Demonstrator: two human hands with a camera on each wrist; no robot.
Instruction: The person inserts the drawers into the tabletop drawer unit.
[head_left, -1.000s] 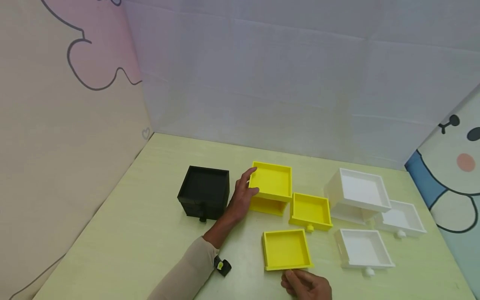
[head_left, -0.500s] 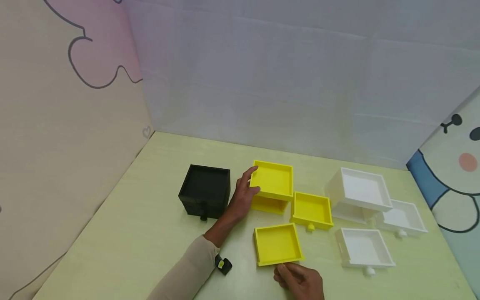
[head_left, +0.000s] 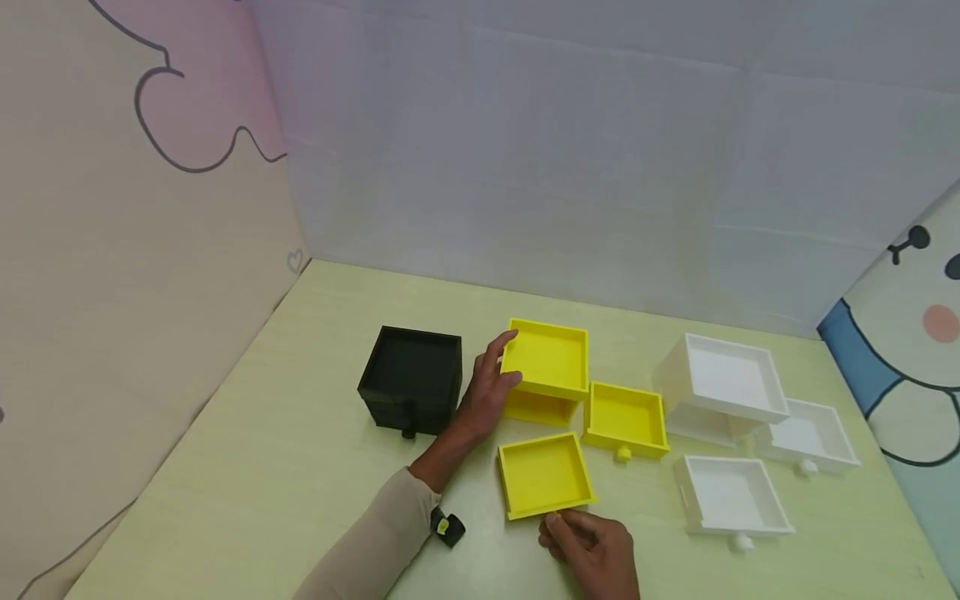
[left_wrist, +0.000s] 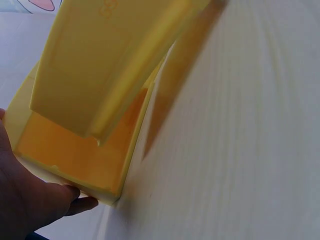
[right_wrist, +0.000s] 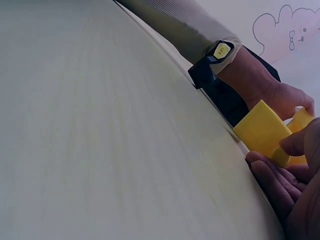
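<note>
1. Gripping the left side of a yellow case, the person's left hand shows, in the head view, its thumb toward the front and fingers toward the back. Their right hand pinches the near side of a yellow drawer. That drawer lies just beyond the right fingertips, nearer the person than the left hand and a bit to its right, in front of the case's hollow. On the counter, a second yellow drawer sits beside the case, a black cabinet stands left of the left hand, and a white case is over to the right with two white drawers.

2. From the left wrist, I see the left fingertips against the yellow case's outer wall. The yellow drawer shows its underside in front of the hollow, apparently raised, a shadow on the counter below it.

3. At the right wrist, thumb and fingers hold the drawer's round knob. The drawer sits between the two hands, with the left hand and its black wrist strap beyond.
</note>
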